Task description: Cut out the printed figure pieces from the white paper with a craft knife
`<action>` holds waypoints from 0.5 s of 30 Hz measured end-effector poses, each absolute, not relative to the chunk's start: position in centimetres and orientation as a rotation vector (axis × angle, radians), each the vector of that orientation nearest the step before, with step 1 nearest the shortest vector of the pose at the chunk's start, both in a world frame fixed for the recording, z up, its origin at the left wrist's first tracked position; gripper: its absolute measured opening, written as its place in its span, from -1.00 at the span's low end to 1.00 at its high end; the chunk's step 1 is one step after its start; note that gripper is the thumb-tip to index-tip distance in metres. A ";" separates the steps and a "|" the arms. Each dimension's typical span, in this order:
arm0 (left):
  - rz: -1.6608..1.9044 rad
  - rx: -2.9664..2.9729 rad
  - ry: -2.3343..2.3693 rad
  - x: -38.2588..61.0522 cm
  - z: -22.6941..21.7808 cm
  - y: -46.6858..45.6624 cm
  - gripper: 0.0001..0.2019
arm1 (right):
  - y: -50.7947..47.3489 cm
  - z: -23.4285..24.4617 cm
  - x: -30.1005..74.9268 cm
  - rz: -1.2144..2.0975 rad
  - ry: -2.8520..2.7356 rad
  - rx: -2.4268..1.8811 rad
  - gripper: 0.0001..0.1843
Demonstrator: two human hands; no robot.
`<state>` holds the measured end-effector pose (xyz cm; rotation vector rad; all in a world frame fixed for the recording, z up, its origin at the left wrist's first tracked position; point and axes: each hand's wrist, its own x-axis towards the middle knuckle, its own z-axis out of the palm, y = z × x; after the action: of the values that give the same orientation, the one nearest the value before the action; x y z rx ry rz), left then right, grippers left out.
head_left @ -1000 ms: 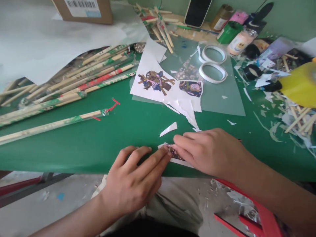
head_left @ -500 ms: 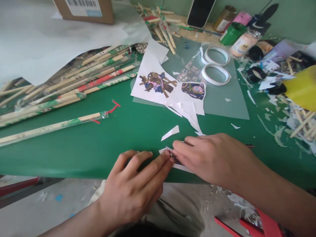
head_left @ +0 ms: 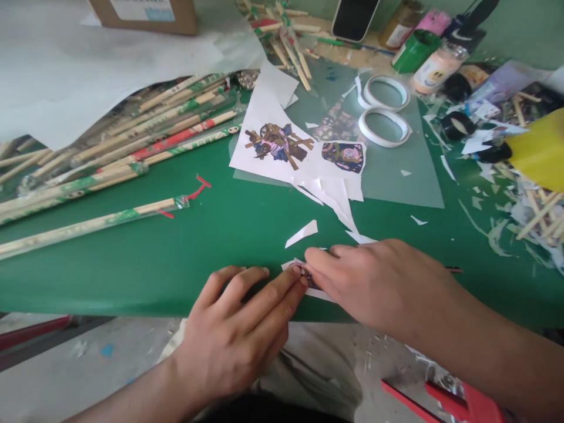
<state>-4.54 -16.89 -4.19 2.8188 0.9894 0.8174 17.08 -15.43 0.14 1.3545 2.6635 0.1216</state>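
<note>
At the front edge of the green table lies a small printed paper piece (head_left: 315, 282) with a dark patterned picture and white margins. My left hand (head_left: 247, 323) presses its left end down, with index and middle fingers stretched out and the thumb hidden. Curled over the same piece, my right hand (head_left: 374, 282) has its fingers bent together at the paper, close to the left fingertips. What they grip is hidden behind the knuckles. Past the right wrist pokes the end of a thin dark stick (head_left: 453, 269). A white paper scrap (head_left: 302, 234) lies just beyond the hands.
A printed paper sheet (head_left: 259, 111) and two tape rolls (head_left: 383, 127) lie on a translucent mat (head_left: 423, 182). Wrapped chopsticks (head_left: 88, 226) cover the left side. Paint jars (head_left: 438, 67), a phone (head_left: 355, 20) and a cardboard box (head_left: 150, 23) stand at the back.
The view has shifted slightly. My right hand has turned a little over the printed piece, and the thin stick's end shows farther right. My left hand keeps pressing in place.
</note>
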 end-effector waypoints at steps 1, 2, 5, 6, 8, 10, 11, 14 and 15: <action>0.819 2.817 0.990 -4.5 -4.2 -16.9 -0.69 | -15.4 0.1 17.1 0.122 2.660 1.355 -0.74; 0.818 2.815 0.990 -4.5 -4.2 -16.9 -0.69 | -15.5 0.1 17.1 0.122 2.655 1.355 -0.75; 0.806 2.813 0.995 -4.5 -4.2 -16.9 -0.70 | -15.6 0.1 17.1 0.116 2.626 1.361 -0.77; 0.803 2.812 0.998 -4.5 -4.2 -16.9 -0.70 | -15.6 0.2 17.1 0.114 2.611 1.366 -0.77; 0.800 2.814 0.997 -4.6 -4.2 -17.0 -0.70 | -15.7 0.3 17.0 0.107 2.581 1.378 -0.77; 0.809 2.815 0.991 -4.6 -4.2 -17.0 -0.69 | -15.8 0.4 16.7 0.102 2.552 1.399 -0.78; 0.813 2.816 0.989 -4.6 -4.2 -17.0 -0.69 | -15.8 0.5 16.6 0.100 2.539 1.406 -0.78; 0.818 2.819 0.981 -4.6 -4.2 -17.0 -0.69 | -16.0 0.7 16.4 0.110 2.505 1.430 -0.78; 0.814 2.821 0.980 -4.6 -4.3 -17.0 -0.69 | -16.1 0.7 16.4 0.118 2.496 1.431 -0.79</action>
<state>-4.56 -16.97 -4.26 2.8210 0.9800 0.8137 16.41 -16.13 0.71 1.4306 2.4963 0.1180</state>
